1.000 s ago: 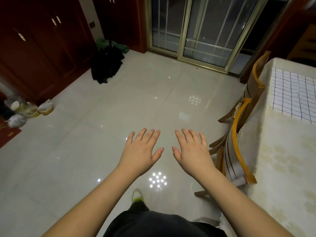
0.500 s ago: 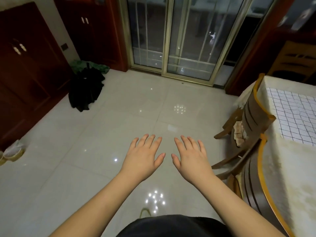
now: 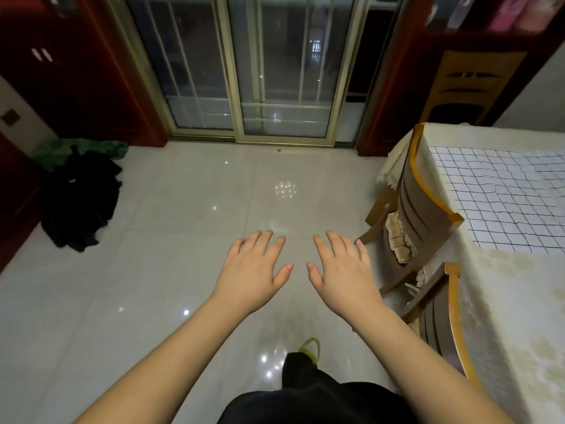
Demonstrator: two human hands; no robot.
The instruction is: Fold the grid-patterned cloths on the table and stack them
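A white cloth with a dark grid pattern (image 3: 501, 197) lies spread flat on the table (image 3: 526, 307) at the right, reaching past the frame's right edge. My left hand (image 3: 253, 270) and my right hand (image 3: 342, 273) are stretched out side by side over the tiled floor, palms down, fingers apart and holding nothing. Both hands are well left of the table and touch no cloth.
Two wooden chairs (image 3: 419, 215) (image 3: 443, 319) stand tucked against the table's left side, between my hands and the cloth. A black bag (image 3: 79, 200) sits on the floor at the left near dark red cabinets. Glass sliding doors (image 3: 250, 68) close the far wall.
The view has swung right and up, so more of the table and the grid cloth shows. My hands stay held out, open, side by side.
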